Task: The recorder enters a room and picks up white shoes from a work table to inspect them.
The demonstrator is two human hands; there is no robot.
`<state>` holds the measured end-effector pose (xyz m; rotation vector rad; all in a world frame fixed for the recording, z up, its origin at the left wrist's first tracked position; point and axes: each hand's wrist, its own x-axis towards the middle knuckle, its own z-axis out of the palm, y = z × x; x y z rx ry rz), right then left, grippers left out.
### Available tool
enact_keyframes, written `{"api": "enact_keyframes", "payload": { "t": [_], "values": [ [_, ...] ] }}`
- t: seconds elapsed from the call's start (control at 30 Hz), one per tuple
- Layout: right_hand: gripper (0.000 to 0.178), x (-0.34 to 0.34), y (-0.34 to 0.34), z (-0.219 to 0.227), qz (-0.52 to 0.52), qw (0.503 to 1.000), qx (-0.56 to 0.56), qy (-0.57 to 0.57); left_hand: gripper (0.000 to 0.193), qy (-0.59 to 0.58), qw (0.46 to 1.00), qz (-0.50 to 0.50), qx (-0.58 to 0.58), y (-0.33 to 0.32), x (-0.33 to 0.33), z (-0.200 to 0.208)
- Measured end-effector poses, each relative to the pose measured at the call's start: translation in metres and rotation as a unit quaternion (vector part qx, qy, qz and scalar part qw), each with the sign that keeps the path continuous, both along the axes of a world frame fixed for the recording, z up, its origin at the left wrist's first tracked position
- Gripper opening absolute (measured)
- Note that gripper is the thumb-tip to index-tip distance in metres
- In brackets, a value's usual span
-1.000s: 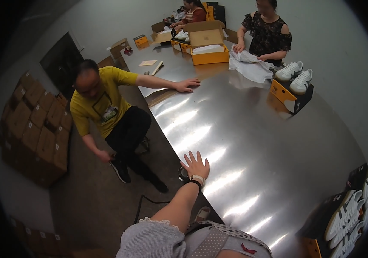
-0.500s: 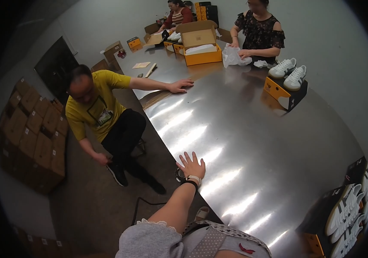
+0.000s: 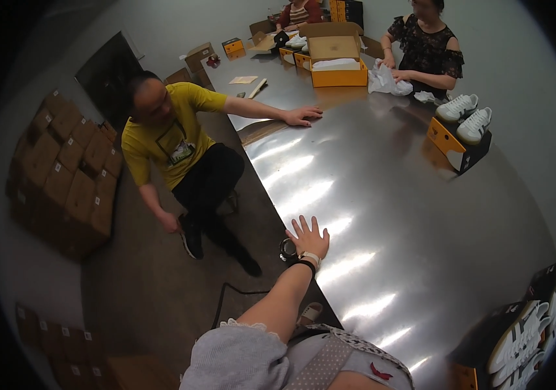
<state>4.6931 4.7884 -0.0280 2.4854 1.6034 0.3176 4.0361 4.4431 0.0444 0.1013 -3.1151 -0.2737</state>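
My left hand (image 3: 310,239) lies on the edge of the shiny metal table (image 3: 421,234) with its fingers spread, holding nothing. A light watch and a dark band circle its wrist. Just left of the wrist, a dark round object (image 3: 288,249) sits at the table's edge; its kind is unclear. My right hand is out of the picture. Nearest on the right, white sneakers (image 3: 518,338) with dark stripes stand on black and orange shoe boxes (image 3: 470,376). Another white pair (image 3: 472,119) rests on an orange and black shoe box (image 3: 458,145) farther up the table.
A seated person in a yellow shirt (image 3: 177,140) rests one hand on the table's left edge. Across it, a person in a dark flowered top (image 3: 424,49) handles white paper (image 3: 388,79) beside an open orange box (image 3: 340,78). Brown cartons (image 3: 63,175) are stacked at left.
My view has shifted, so the scene sits farther right and slightly higher. My left hand stays spread on the table edge. The seated person's head has lifted and turned towards the table.
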Motion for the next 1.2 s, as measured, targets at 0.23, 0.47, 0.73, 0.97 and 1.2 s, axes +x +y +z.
{"api": "enact_keyframes", "payload": {
  "t": [0.23,0.47,0.73,0.97,1.2],
  "values": [
    [0.058,0.017,-0.006,-0.008,0.025,0.999,-0.019,-0.036,0.061,-0.004,1.000,-0.018,0.005,0.006,0.002,-0.001],
    [0.025,-0.038,-0.006,0.007,-0.021,0.985,-0.056,-0.161,0.059,-0.011,1.000,0.007,-0.001,-0.001,-0.001,0.006],
    [0.060,-0.060,-0.017,0.045,-0.129,0.987,-0.090,-0.012,0.058,-0.004,1.000,-0.003,-0.022,0.009,-0.001,0.010],
    [0.060,-0.056,-0.017,0.046,-0.144,0.984,-0.108,-0.007,0.058,-0.001,1.000,-0.004,-0.025,0.007,0.002,0.006],
    [0.061,-0.056,-0.016,0.042,-0.142,0.985,-0.100,-0.017,0.058,0.000,1.000,-0.001,-0.018,0.007,0.000,0.009]
  ]
}}
